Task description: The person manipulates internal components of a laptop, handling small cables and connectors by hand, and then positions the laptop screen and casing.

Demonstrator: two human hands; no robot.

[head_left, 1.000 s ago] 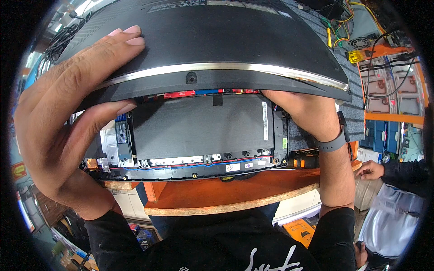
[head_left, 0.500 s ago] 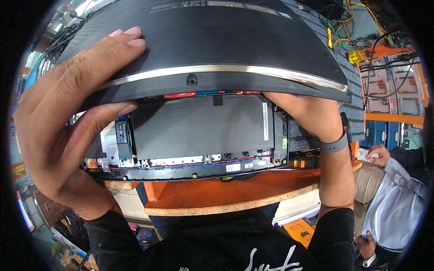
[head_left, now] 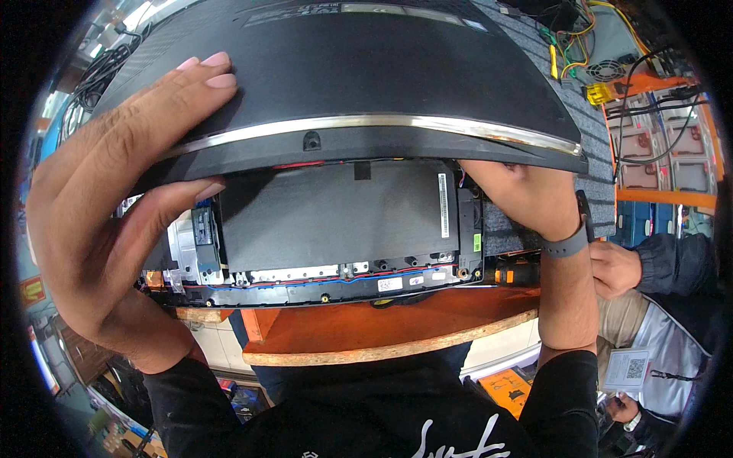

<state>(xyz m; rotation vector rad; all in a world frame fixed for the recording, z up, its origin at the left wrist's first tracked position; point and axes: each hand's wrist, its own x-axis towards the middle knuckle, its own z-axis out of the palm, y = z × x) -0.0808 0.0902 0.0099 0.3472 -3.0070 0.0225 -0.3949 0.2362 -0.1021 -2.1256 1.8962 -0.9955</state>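
A large black laptop panel with a silver trim strip spans the top, raised over the laptop's opened body. My left hand grips its left front edge, fingers on top and thumb underneath. My right hand, with a watch strap at the wrist, reaches under the panel's right end; its fingertips are mostly hidden. Inside the body lie a wide dark flat component with a barcode sticker, metal parts at the left, and red and blue wires along the front.
The laptop rests on a grey ribbed mat over an orange bench. Cables, a fan and parts organisers sit at right. Another person's hand and dark sleeve are beside my right forearm; black cables lie at far left.
The panel and my left hand have shifted slightly left, and less of the red parts beneath shows. The other person's upper hand has moved in closer to my right forearm.
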